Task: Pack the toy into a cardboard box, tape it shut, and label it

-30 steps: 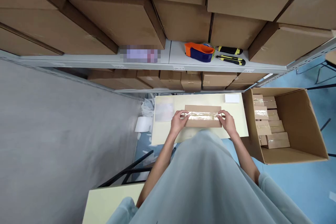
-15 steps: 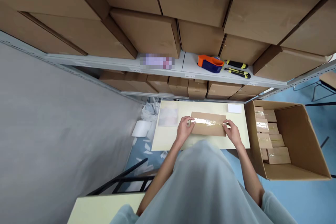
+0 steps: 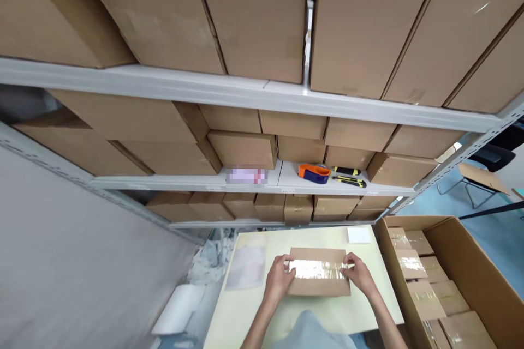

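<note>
A small, flat cardboard box (image 3: 319, 288) lies on the pale yellow table in front of me. A shiny strip of clear packing tape (image 3: 315, 269) runs lengthwise along its top. At the box's left end is my left hand (image 3: 280, 278), closed with thumb and fingers curled round the edge where the tape reaches it. My right hand (image 3: 357, 272) grips the opposite end, its fingertips pinched together at the tape's right end. How much of the tape is between the fingers cannot be made out.
Past the table (image 3: 282, 237) rises a shelf rack (image 3: 245, 92) full of cartons. An orange and blue tape dispenser (image 3: 314, 173) and two yellow-black utility knives (image 3: 347, 175) rest on one shelf. A large open carton (image 3: 487, 262) holding small taped boxes stands right. White card (image 3: 358, 235) lies behind.
The view has tilted upward, so the shelves fill more of it and the table sits lower. Both hands remain at the two ends of the box.
</note>
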